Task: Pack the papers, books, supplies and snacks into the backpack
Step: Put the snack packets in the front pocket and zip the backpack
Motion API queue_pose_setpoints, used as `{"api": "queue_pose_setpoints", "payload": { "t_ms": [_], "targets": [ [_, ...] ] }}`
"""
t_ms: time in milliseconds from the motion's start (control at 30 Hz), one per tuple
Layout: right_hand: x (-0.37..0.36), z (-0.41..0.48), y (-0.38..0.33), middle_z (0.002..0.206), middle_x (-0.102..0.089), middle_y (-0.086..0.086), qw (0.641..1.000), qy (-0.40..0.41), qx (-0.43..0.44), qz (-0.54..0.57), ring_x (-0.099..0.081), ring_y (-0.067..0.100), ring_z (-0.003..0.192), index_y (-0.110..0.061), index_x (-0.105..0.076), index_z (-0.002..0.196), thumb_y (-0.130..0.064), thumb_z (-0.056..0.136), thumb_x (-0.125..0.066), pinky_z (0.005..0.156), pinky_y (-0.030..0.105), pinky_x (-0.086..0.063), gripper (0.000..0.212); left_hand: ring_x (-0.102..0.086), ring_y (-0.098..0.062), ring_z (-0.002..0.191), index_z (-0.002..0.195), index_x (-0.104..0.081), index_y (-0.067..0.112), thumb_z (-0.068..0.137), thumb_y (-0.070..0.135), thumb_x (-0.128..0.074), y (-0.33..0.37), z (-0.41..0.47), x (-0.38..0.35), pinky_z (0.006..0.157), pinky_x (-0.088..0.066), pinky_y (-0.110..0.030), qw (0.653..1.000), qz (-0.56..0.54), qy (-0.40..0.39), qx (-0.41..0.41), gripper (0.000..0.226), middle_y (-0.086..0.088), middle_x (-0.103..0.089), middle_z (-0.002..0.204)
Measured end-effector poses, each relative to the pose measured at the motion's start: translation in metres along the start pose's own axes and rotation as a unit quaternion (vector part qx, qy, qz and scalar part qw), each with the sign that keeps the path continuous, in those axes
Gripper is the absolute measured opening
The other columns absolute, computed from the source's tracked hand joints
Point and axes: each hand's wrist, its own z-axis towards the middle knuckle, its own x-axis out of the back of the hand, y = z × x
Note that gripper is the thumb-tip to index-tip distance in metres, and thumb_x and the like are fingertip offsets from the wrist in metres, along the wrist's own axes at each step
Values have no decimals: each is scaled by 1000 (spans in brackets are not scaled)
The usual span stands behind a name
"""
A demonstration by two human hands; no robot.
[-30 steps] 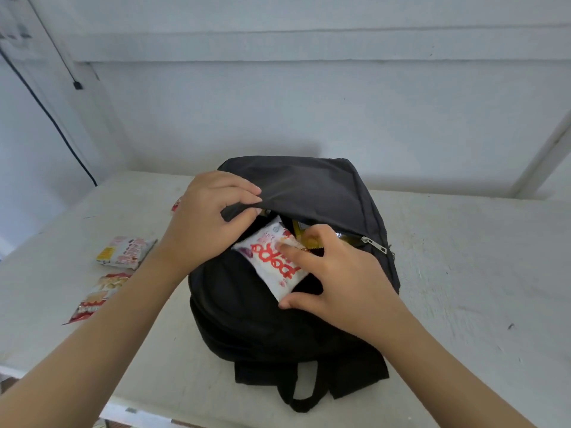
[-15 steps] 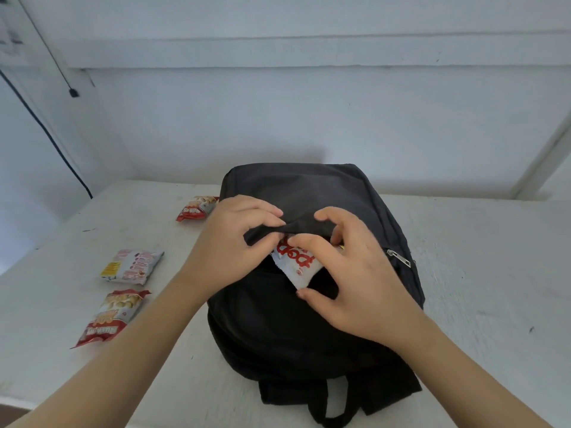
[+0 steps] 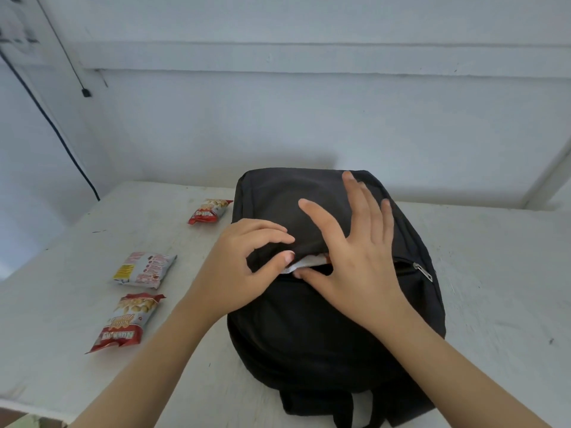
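Half out a second ago, the white snack packet [image 3: 304,263] now shows only a sliver at the backpack [image 3: 309,329] pocket's mouth, left hand [image 3: 244,270] pinching the flap [image 3: 268,253], right hand [image 3: 358,257] splayed open; three packets [image 3: 142,269] remain on the desk [image 3: 494,288].

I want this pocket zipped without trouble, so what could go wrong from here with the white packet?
The white packet pokes out of the backpack pocket; the zipper pull could snag it.
The left hand pinches the flap and the right hand is open with only its thumb at the packet, so it may slip out.
The silver packet and two red packets on the table could be forgotten.
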Motion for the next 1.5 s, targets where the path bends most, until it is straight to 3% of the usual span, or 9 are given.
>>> {"api": "queue_pose_setpoints", "payload": {
  "t_ms": [167,333,533,667,900,1033,1200,1333,1500],
  "targets": [
    [13,8,-25,155,-15,0,984,-79,62,149,-12,20,144,-34,-33,139,-28,78,-61,116,41,-13,67,-52,10,104,104,-61,36,87,44,-53,-23,-40,27,89,-42,-16,993,35,66,90,21,27,-56,106],
    [-9,15,-90,141,-38,-8,951,-134,63,270,-30,5,130,-28,-41,133,-26,87,-56,104,14,-23,48,-61,-28,97,105,-67,18,75,51,-51,-61,-102,55,78,-46,-39,945,187,69,259,47,0,-67,104],
    [-61,16,-179,152,-13,16,910,-348,46,223,-23,33,133,-15,-22,144,-24,96,-40,106,40,-28,52,-61,-35,91,119,-59,9,71,50,-52,-89,-160,70,73,-46,-40,898,229,28,376,63,-12,-66,105],
    [-113,46,-204,153,-14,18,938,-323,58,109,-23,37,134,-11,-24,143,-18,91,-44,107,43,-25,56,-57,-25,93,125,-44,12,78,26,-71,-91,-174,84,73,-44,-34,878,133,105,448,56,-6,-60,107],
    [-176,54,-190,155,-9,18,917,-387,47,80,-3,42,142,-27,-28,142,-42,90,-48,112,56,1,57,-53,-3,80,111,-46,26,79,17,-69,-88,-191,102,61,-36,-15,879,104,169,433,40,15,-55,92],
    [-172,49,-192,116,-53,15,935,-343,3,95,-44,37,115,-19,-39,121,-36,86,-54,100,46,-26,42,-53,2,85,109,-48,29,79,16,-70,-86,-193,109,64,-37,-14,878,66,206,427,39,18,-55,95],
    [-119,53,-192,107,-59,5,891,-325,-121,294,-55,26,96,-18,-47,112,-41,86,-55,72,32,-46,36,-55,1,88,108,-52,26,79,10,-70,-75,-179,110,67,-39,-14,887,37,260,379,37,16,-58,98],
    [-41,54,-173,76,-52,-14,851,-264,-168,421,-53,-1,63,-27,-48,105,-53,89,-48,46,18,-38,30,-54,3,88,106,-51,30,79,20,-71,-58,-152,108,66,-42,-7,905,7,283,318,35,18,-58,98],
    [35,38,-124,70,-63,1,844,-147,-170,488,-47,2,45,-29,-54,95,-54,84,-48,40,13,-35,28,-58,-1,86,103,-54,30,73,30,-65,-19,-99,93,70,-43,-5,945,-76,226,224,33,22,-59,96]
  ]
}}
